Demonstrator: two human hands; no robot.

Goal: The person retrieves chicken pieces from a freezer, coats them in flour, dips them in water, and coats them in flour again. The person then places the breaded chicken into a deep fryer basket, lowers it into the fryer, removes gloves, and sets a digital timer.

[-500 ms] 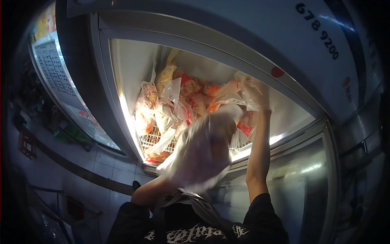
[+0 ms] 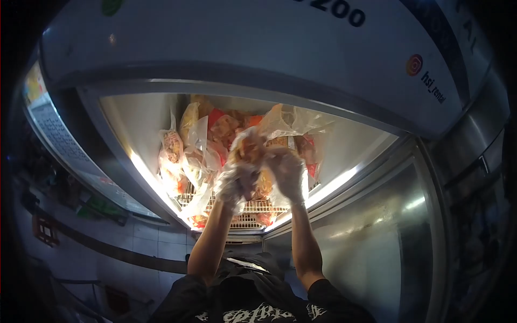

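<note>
Both my hands wear clear plastic gloves and reach into the lit cabinet. My left hand (image 2: 237,185) is closed around a clear plastic bag of food (image 2: 249,146), whose brownish-orange contents are blurred. Close beside it, my right hand (image 2: 285,172) comes up to the bag's right side. Motion smears its fingers, so I cannot tell whether they grip the bag. Behind and left of my hands lie several bags of reddish food (image 2: 223,128). A bag of pale pinkish pieces (image 2: 172,148) leans at the left, and a loose clear plastic bag (image 2: 293,121) spreads at the back.
A white wire rack (image 2: 258,206) forms the cabinet's floor, with a bright light strip (image 2: 148,175) along the left edge. Above hangs the cabinet's front panel (image 2: 215,48). A steel door (image 2: 355,242) stands at the right, and a small brown stool (image 2: 44,230) is on the tiled floor.
My left hand has moved forward into the cabinet with the bag, which was close to my chest. My right hand has come from the back-right bags to beside it. The view has shifted.
</note>
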